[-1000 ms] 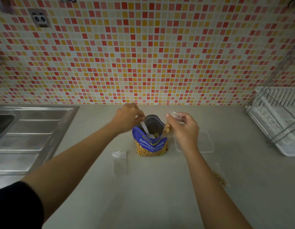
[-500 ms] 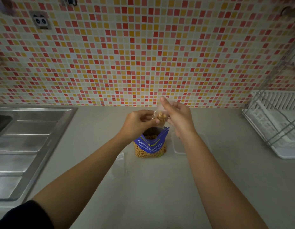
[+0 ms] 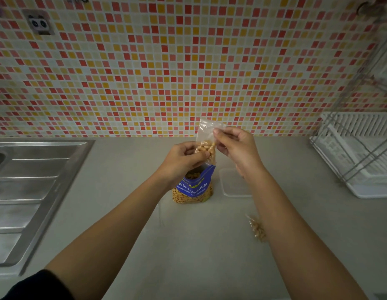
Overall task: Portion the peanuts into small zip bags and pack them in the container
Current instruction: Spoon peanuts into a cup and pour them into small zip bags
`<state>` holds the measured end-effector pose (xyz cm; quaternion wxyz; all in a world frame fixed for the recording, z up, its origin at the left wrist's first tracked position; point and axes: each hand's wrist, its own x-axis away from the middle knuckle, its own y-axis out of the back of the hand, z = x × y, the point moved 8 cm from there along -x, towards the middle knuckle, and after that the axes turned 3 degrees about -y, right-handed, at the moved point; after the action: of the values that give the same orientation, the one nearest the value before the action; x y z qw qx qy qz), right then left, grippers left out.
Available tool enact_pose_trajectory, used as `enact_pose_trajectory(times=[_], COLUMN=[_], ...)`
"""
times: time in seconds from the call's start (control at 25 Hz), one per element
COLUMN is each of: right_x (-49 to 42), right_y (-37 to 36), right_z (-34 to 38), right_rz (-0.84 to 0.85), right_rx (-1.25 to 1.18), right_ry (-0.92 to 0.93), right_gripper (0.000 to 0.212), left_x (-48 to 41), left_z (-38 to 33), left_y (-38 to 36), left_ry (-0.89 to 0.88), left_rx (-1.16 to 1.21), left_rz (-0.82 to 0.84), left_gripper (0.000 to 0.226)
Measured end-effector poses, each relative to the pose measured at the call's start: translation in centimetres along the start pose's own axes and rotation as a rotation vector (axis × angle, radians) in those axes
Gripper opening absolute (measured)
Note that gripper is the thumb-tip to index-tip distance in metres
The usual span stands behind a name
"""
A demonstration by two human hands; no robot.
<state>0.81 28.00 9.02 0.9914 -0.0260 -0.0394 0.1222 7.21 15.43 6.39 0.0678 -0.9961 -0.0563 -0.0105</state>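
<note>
A blue salted-peanut bag (image 3: 193, 187) stands open on the counter, peanuts showing at its mouth. Above it both hands hold a small clear zip bag (image 3: 206, 137) partly filled with peanuts. My left hand (image 3: 181, 161) grips its lower left side, and my right hand (image 3: 236, 148) pinches its right edge near the top. A clear shallow container (image 3: 233, 185) lies just right of the peanut bag, partly behind my right wrist. A filled small bag of peanuts (image 3: 256, 228) lies on the counter beside my right forearm.
A steel sink and drainboard (image 3: 30, 191) fill the left side. A white dish rack (image 3: 359, 154) stands at the right against the tiled wall. An empty zip bag lying left of the peanut bag is hidden under my left forearm.
My left hand left the spoon inside the peanut bag and rose to the small zip bag. Both hands lifted the zip bag higher above the peanut bag.
</note>
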Motion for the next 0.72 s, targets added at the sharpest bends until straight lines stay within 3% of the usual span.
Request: enact_pose_trajectory(times=[0.2, 0.52, 0.72], right_x=[0.1, 0.5, 1.7], right_y=[1.2, 2.3, 5.9], right_z=[-0.2, -0.8, -3.9], right_rz=[0.005, 0.005, -0.057], right_rx=[0.026, 0.010, 0.044], right_ry=[-0.037, -0.062, -0.136], right_gripper=[0.005, 0.007, 0.013], left_x=[-0.3, 0.1, 1.2], left_z=[0.8, 0.8, 5.1], left_y=[-1.1, -1.9, -4.8], left_ry=[0.022, -0.044, -0.011], left_rx=[0.033, -0.125, -0.189], left_rz=[-0.024, -0.016, 0.064], left_gripper=[0.014, 0.021, 0.026])
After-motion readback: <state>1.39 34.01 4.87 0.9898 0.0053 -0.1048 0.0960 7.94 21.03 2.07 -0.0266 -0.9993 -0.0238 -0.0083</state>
